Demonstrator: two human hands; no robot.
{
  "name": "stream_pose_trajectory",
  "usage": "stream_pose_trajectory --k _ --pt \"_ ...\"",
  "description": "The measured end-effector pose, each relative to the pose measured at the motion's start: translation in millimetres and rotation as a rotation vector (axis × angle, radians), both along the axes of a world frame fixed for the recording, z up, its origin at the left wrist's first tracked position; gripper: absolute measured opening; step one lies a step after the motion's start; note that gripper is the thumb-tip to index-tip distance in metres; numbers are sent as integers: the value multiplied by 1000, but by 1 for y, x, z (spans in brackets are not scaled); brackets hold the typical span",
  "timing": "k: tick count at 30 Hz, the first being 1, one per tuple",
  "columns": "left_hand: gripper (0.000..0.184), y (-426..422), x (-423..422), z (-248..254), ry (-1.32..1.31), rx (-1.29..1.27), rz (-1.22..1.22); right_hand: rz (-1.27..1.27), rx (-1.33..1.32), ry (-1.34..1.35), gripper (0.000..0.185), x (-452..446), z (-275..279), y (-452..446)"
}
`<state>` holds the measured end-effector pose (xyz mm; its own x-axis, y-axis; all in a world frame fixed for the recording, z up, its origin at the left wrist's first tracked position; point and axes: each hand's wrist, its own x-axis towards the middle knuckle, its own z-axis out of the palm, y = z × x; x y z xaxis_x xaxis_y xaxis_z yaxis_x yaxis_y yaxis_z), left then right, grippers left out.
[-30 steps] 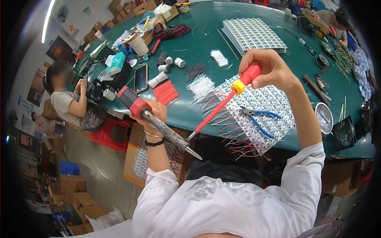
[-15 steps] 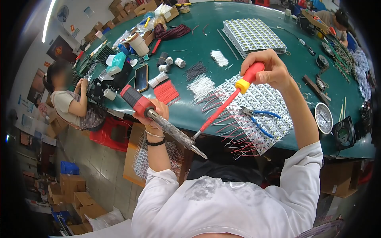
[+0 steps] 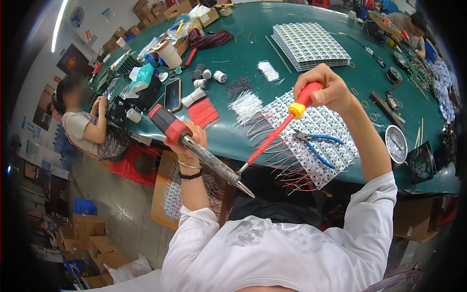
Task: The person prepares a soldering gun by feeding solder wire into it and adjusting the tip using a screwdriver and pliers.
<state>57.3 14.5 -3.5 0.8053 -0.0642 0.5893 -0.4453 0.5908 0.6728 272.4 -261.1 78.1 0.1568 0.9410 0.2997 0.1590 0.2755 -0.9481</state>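
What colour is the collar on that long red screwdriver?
Yellow: a ring-shaped collar on the long red screwdriver; it shows best in the head view.

A soldering iron point(image 3: 211, 160) partly hides the left hand point(image 3: 196, 135); the screwdriver point(image 3: 272, 138) tip's contact is too small to tell; pliers point(image 3: 305, 137) cover some circuit board point(image 3: 331, 124).

One screwdriver point(image 3: 274, 136), one soldering iron point(image 3: 210, 160) — one phone point(image 3: 172, 95).
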Motion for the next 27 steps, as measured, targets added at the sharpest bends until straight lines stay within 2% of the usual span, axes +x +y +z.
stream_pose_trajectory --k 3,5,6,7,9,10,13,17,19,20,21,23,25,27 --pt "61 3 4 -4 -47 -41 -120 13 -40 50 52 -1 1 0" --pt "63 5 5 -6 -99 -48 -185 54 -40 81 38 -2 3 0" --pt "64 4 5 -7 -118 -50 -207 54 -41 78 38 -2 5 -1" --pt "66 0 0 -8 -89 -3 10 11 -27 46 36 -3 8 -3" --pt "69 1 -1 -15 -62 40 228 -32 -17 10 34 0 11 -6" --pt "71 3 0 -17 -53 -5 106 -42 19 21 34 5 12 -8" --pt "67 -1 -1 -21 -52 -109 4 -68 78 6 34 21 11 -15" --pt "74 -3 -3 -23 -38 -114 54 -252 140 -55 33 21 12 -28" --pt "76 -4 -6 -16 -52 -75 26 -512 217 100 30 9 13 -35" --pt "76 -6 -9 -11 -9 -38 103 -628 258 100 30 3 12 -39" --pt "75 -9 -12 -7 35 -3 177 -639 253 91 30 -7 12 -45" --pt "75 -14 -15 -5 27 23 228 -1000 280 -69 26 -31 12 -59" --pt "78 -19 -19 -2 113 53 387 -1179 347 -243 20 -60 4 -65" --pt "79 -27 -21 5 109 98 398 -1314 441 -400 19 -88 -6 -64"
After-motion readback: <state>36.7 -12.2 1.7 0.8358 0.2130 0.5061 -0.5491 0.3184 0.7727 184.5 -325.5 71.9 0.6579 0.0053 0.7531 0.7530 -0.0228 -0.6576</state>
